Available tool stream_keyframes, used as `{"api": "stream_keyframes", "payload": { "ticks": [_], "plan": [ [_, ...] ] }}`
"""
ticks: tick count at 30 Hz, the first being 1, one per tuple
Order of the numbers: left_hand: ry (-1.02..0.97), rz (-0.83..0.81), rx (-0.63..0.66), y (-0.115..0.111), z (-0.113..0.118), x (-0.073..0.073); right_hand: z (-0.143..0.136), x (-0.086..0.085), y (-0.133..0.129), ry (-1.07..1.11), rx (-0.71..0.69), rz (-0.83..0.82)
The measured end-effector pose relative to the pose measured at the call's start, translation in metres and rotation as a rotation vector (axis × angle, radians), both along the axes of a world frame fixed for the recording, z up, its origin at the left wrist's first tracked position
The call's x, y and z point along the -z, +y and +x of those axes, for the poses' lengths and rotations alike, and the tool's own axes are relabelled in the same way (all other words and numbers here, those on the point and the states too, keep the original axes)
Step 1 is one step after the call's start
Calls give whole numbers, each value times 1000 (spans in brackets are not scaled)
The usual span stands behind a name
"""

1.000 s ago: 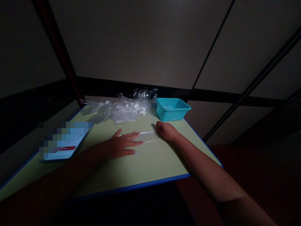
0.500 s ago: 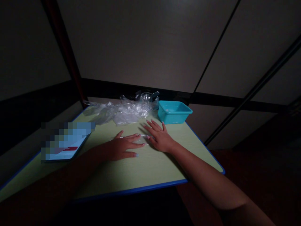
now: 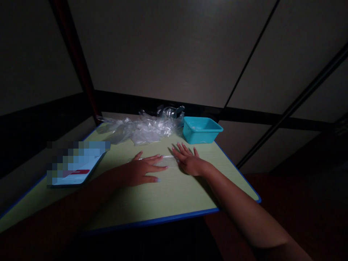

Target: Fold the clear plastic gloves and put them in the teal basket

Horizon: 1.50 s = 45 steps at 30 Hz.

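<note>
A thin strip of clear plastic, perhaps a folded bag, lies flat on the light green tabletop. Over its left part my left hand rests palm down, fingers spread. My right hand is at the strip's right end, palm down with its fingers stretched forward and apart. Neither hand grips anything. Much of the strip is hidden under the left hand, so I cannot tell its full shape. Behind the hands sits a loose heap of crumpled clear plastic bags.
A turquoise plastic basket stands at the back right, near the table edge. On the left lies a tablet or similar screen, partly blurred out. The table has a blue rim. Dark panels rise behind it.
My right hand has slid a little to the right, uncovering more of the clear plastic strip. My left hand has stayed in place.
</note>
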<state>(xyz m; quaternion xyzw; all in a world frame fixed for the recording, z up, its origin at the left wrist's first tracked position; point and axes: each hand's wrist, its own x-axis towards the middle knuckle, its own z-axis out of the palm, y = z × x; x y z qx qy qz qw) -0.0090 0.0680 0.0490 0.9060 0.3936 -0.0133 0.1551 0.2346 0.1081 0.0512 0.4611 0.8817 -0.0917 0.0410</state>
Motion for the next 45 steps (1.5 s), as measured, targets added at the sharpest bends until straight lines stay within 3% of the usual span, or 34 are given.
{"api": "stream_keyframes", "payload": {
  "ticks": [6,10,17,21,31,36,45],
  "plan": [
    [17,-5,-5,1,1,1,5,0,4,24,23,45],
    [30,-23,-12,1,2,-1,-2,1,1,131,-65,89],
    [34,-14,-42,-1,3,-2,-14,2,-14,93,-233,-27],
    [30,-23,-34,0,3,-2,-9,2,-11,57,-203,-56],
    [23,-19,-20,-1,3,-4,8,7,14,23,46,-24],
    [6,-9,-6,0,3,-1,-2,8,12,111,-18,132],
    [-5,57,-44,-3,6,-1,-10,16,17,75,-124,40]
  ]
}}
